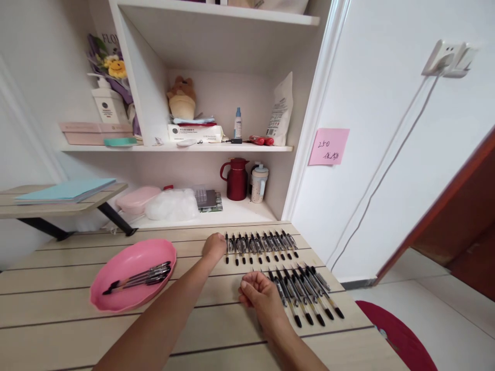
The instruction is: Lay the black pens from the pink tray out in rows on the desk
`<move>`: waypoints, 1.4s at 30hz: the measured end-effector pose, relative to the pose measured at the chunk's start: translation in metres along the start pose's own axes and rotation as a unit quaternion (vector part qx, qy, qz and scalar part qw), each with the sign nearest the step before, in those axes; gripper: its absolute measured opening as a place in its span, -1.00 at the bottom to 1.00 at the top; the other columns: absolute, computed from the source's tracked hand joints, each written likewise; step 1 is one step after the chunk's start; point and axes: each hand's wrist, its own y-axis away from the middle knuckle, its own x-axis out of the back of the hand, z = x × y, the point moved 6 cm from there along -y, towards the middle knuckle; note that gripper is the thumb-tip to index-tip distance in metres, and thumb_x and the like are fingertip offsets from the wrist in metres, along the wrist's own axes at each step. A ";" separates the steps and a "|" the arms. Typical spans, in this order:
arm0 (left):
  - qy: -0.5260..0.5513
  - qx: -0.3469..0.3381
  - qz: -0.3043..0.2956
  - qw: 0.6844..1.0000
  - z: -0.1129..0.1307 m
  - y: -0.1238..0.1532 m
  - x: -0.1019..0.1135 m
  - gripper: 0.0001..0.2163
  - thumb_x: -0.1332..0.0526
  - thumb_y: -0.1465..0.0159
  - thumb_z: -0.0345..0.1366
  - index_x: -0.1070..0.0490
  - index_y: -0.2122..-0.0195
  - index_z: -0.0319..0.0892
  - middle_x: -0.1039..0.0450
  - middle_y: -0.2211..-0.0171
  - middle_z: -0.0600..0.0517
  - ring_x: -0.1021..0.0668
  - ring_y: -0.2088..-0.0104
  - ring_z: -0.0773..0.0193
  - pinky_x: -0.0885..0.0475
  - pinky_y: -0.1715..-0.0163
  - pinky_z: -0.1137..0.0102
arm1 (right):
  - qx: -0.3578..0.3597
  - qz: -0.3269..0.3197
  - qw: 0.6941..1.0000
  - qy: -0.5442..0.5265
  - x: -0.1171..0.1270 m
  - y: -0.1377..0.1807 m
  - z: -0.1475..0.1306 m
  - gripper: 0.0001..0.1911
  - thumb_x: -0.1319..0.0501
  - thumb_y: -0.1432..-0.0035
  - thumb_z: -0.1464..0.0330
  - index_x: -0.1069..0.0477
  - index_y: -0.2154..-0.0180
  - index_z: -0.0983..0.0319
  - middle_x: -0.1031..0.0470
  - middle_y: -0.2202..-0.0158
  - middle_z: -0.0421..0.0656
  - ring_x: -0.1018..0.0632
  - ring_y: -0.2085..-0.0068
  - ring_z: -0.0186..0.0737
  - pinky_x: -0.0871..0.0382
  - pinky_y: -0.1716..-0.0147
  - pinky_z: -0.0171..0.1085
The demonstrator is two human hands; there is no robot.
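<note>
A back row of several black-capped clear pens lies side by side on the slatted table. At its left end is my left hand, closed and right up against the leftmost pen; its fingertips are hidden. My right hand is at the left end of a front row of similar pens, its fingers curled in and the thumb against them. No object shows between them, and the hand covers part of that row. To the left, a pink scalloped tray holds a bunch of pens.
A small raised stand with blue paper stands at the back left. Behind the table, shelves hold a red jug, a speckled cup and a plastic bag. A white wall borders the right.
</note>
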 end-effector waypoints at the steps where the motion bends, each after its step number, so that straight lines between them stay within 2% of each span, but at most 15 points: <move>1: 0.003 -0.009 0.005 1.000 -0.002 0.005 0.002 -0.75 -0.09 -0.19 -0.25 -0.31 0.13 -0.21 -0.35 0.14 -0.04 -0.44 0.19 0.25 -0.37 0.22 0.24 | 0.000 0.001 1.000 0.003 0.001 0.000 0.000 -0.62 -0.33 0.30 0.19 -0.21 0.53 0.25 -0.29 0.69 -0.32 -0.26 0.69 -0.49 -0.02 0.70 -0.46; 5: 0.020 -0.057 0.029 0.998 -0.012 0.027 0.006 -0.83 -0.10 -0.16 -0.36 -0.40 0.25 -0.22 -0.45 0.23 -0.07 -0.46 0.20 0.25 -0.31 0.21 0.37 | 0.009 0.004 0.999 0.034 0.004 -0.002 0.000 -0.63 -0.32 0.28 0.17 -0.24 0.52 0.26 -0.29 0.69 -0.31 -0.28 0.68 -0.46 -0.02 0.69 -0.44; 8: 0.032 -0.097 0.041 0.994 -0.019 0.047 0.007 -0.78 -0.10 -0.10 -0.42 -0.41 0.23 -0.21 -0.46 0.23 -0.07 -0.47 0.21 0.26 -0.29 0.24 0.44 | 0.029 0.002 0.998 0.057 0.006 -0.003 0.000 -0.67 -0.29 0.23 0.17 -0.27 0.52 0.27 -0.29 0.68 -0.30 -0.28 0.67 -0.46 -0.04 0.68 -0.43; 13: 0.045 -0.155 0.040 0.986 -0.031 0.086 0.016 -0.73 -0.09 -0.05 -0.46 -0.39 0.21 -0.24 -0.41 0.22 -0.07 -0.45 0.21 0.28 -0.29 0.18 0.42 | 0.055 -0.001 0.992 0.115 0.006 -0.009 -0.001 -0.76 -0.25 0.19 0.25 -0.30 0.49 0.27 -0.26 0.70 -0.33 -0.26 0.66 -0.44 -0.07 0.65 -0.41; 17: 0.055 -0.211 0.027 0.975 -0.039 0.115 0.025 -0.75 -0.06 -0.04 -0.49 -0.40 0.25 -0.22 -0.39 0.20 -0.05 -0.41 0.14 0.28 -0.26 0.10 0.40 | 0.091 -0.010 0.969 0.229 0.007 -0.022 -0.015 -0.82 -0.20 0.19 0.33 -0.34 0.45 0.28 -0.28 0.70 -0.33 -0.28 0.65 -0.41 -0.11 0.63 -0.40; 20: 0.064 -0.241 0.017 0.968 -0.042 0.127 0.026 -0.74 -0.05 -0.04 -0.49 -0.39 0.26 -0.18 -0.37 0.19 -0.05 -0.39 0.12 0.25 -0.25 0.07 0.34 | 0.124 0.000 0.926 0.357 0.006 -0.037 -0.034 -0.81 -0.15 0.17 0.39 -0.38 0.39 0.30 -0.36 0.66 -0.28 -0.35 0.61 -0.38 -0.17 0.59 -0.39; 23: 0.059 -0.241 0.017 0.968 -0.041 0.127 0.024 -0.75 -0.04 -0.05 -0.49 -0.38 0.25 -0.19 -0.36 0.20 -0.05 -0.39 0.13 0.24 -0.25 0.08 0.33 | 0.117 -0.009 0.840 0.530 -0.002 -0.053 -0.043 -0.80 -0.07 0.09 0.41 -0.44 0.41 0.29 -0.46 0.59 -0.20 -0.43 0.55 -0.34 -0.21 0.54 -0.40; 26: 0.041 -0.237 0.021 0.970 -0.037 0.123 0.021 -0.77 -0.05 -0.06 -0.48 -0.38 0.27 -0.19 -0.36 0.22 -0.04 -0.39 0.14 0.24 -0.24 0.08 0.33 | 0.113 -0.003 0.761 0.639 -0.011 -0.067 -0.042 -0.80 -0.07 0.06 0.43 -0.47 0.45 0.25 -0.52 0.49 -0.17 -0.48 0.44 -0.31 -0.23 0.46 -0.41; 29: 0.025 -0.246 0.032 0.969 -0.034 0.122 0.018 -0.77 -0.06 -0.05 -0.49 -0.38 0.28 -0.17 -0.35 0.22 -0.03 -0.38 0.14 0.23 -0.23 0.08 0.32 | 0.111 0.017 0.721 0.683 -0.017 -0.078 -0.033 -0.83 -0.11 0.07 0.44 -0.48 0.46 0.21 -0.53 0.41 -0.13 -0.49 0.33 -0.25 -0.22 0.39 -0.38; 34: 0.027 -0.252 0.038 0.967 -0.037 0.125 0.016 -0.77 -0.06 -0.06 -0.49 -0.38 0.28 -0.17 -0.33 0.22 -0.03 -0.37 0.15 0.22 -0.23 0.09 0.31 | 0.108 0.024 0.660 0.743 -0.023 -0.088 -0.021 -0.82 -0.09 0.02 0.39 -0.48 0.45 0.21 -0.52 0.38 -0.07 -0.49 0.31 -0.19 -0.21 0.39 -0.35; 42: 0.034 -0.245 0.030 0.969 -0.035 0.127 0.017 -0.77 -0.05 -0.06 -0.50 -0.39 0.29 -0.16 -0.33 0.23 -0.03 -0.36 0.15 0.20 -0.23 0.10 0.29 | 0.118 0.010 0.603 0.789 -0.030 -0.093 -0.015 -0.80 -0.06 -0.07 0.35 -0.45 0.37 0.21 -0.48 0.30 -0.06 -0.49 0.29 -0.21 -0.22 0.37 -0.35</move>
